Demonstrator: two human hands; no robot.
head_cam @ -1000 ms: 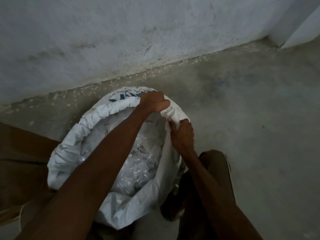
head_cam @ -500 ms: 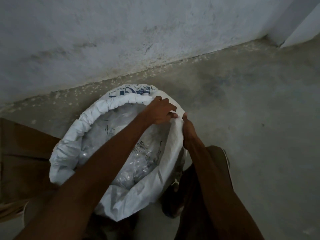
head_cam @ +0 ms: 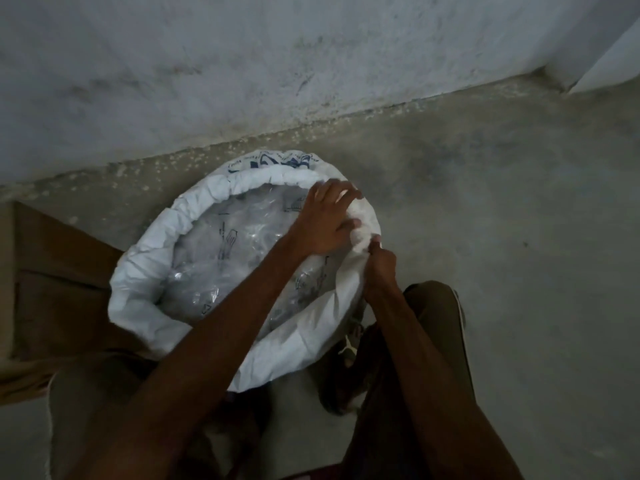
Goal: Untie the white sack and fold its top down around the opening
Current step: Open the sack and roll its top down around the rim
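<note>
The grey wall [head_cam: 242, 64] fills the top of the view, from 10 to 2 o'clock, and the concrete floor [head_cam: 519, 237] lies below it. The white sack [head_cam: 138, 289] stands open on the floor at the centre, near the foot of the wall. Its top is already rolled down into a thick rim from about 8 o'clock over 12 to 3 o'clock; the part from 4 to 6 o'clock is a flatter fold. Inside it shows clear plastic [head_cam: 221, 271] with dark printing. A brown sack [head_cam: 52, 289] touches it at 9 o'clock. Both hands meet at the rim at 3 o'clock of the opening. The left hand [head_cam: 322, 220] reaches across the opening, with its fingers curled over the rolled rim. The right hand [head_cam: 381, 268] is just below it and pinches the same edge from outside.
</note>
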